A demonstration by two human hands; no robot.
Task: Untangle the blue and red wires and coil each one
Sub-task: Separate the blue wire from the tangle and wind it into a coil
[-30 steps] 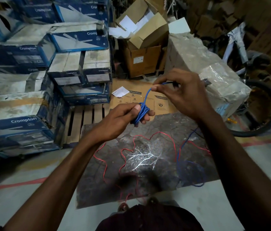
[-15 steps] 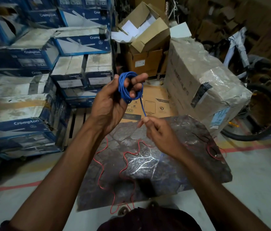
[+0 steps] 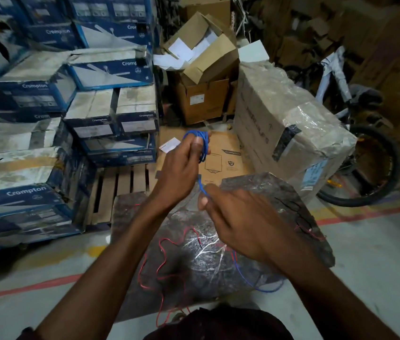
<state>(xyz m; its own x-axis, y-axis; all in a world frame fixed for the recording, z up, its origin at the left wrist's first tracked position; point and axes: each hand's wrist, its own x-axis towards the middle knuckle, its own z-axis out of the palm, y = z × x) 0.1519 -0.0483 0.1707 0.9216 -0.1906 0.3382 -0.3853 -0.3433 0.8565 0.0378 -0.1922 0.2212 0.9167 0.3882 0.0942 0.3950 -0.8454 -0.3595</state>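
Observation:
My left hand (image 3: 181,168) is raised above the far edge of a dark wrapped slab (image 3: 280,195) and grips a small coil of the blue wire (image 3: 202,139) wound around its fingers. A taut strand runs down from the coil to my right hand (image 3: 240,222), which pinches it between thumb and fingers. Below that hand the loose blue end loops over the slab's near right corner. The red wire (image 3: 162,263) lies in loose squiggles across the slab and trails off its near edge; more of the red wire sits at the right edge.
Stacked blue and white Crompton boxes (image 3: 110,69) fill the left. An open carton (image 3: 204,94) and a large plastic-wrapped box (image 3: 290,126) stand behind the slab. A bicycle wheel (image 3: 375,173) is at right. Flattened cardboard (image 3: 226,158) and a wooden pallet (image 3: 120,187) lie beyond the slab.
My left hand turned over with the blue coil, rising and then dropping a little. My right hand dropped from beside the coil, sliding down the blue strand toward the slab.

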